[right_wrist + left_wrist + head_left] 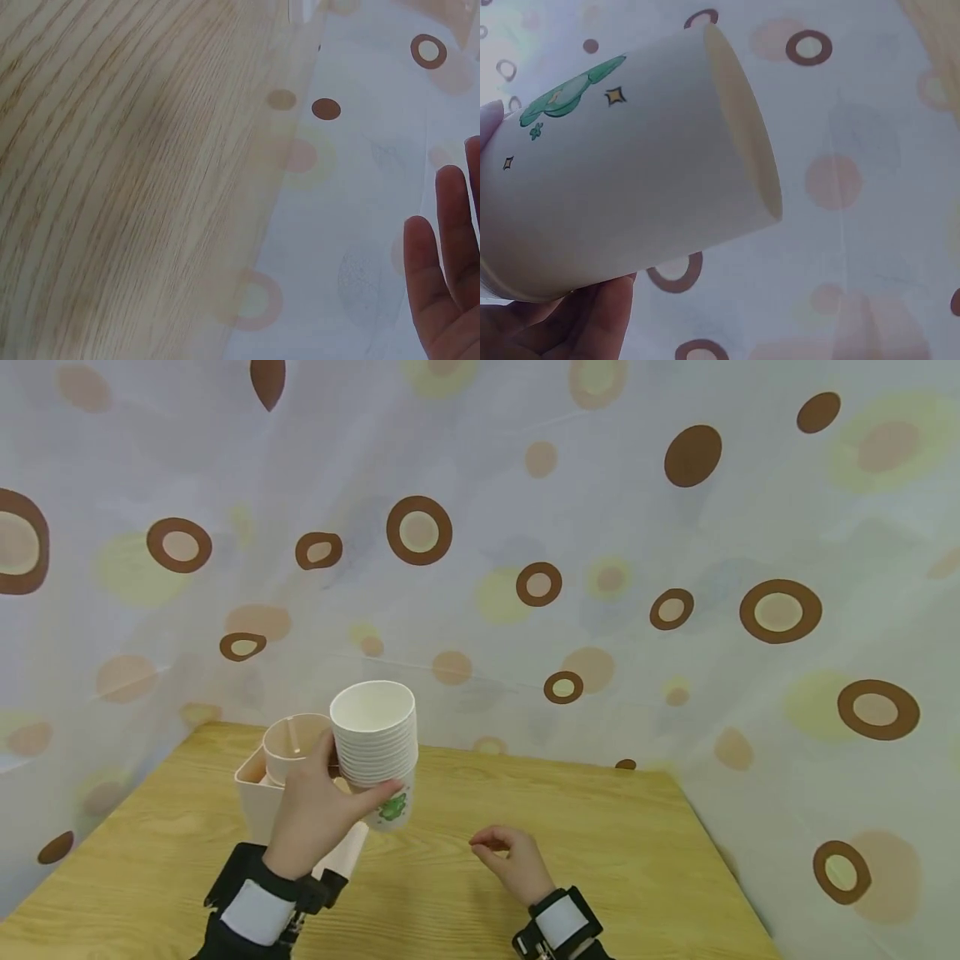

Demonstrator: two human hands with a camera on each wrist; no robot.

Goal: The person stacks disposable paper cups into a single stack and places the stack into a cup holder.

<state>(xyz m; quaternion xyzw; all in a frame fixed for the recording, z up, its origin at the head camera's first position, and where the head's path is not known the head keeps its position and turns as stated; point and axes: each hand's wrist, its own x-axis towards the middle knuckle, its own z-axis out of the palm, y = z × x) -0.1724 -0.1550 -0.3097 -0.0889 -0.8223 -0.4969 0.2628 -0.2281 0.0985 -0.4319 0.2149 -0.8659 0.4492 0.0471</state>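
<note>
A nested stack of white paper cups (377, 739) is held above the table by my left hand (313, 814), thumb across the front. The rims face up in the head view, and the lowest cup carries a green printed figure. In the left wrist view the outer cup (637, 165) shows its plain side and base, with fingertips curled against it. My right hand (516, 862) hovers over the table to the right of the stack, holding nothing, its fingers loosely bent. The right wrist view shows its fingers (425, 262) apart from any object.
Behind my left hand stands a pale bin-like container (258, 806), partly hidden by that hand, with a round beige cup-shaped piece (296, 739) at its top. The wooden table (600, 827) meets a hanging sheet (480, 635) printed with brown circles along its back and sides.
</note>
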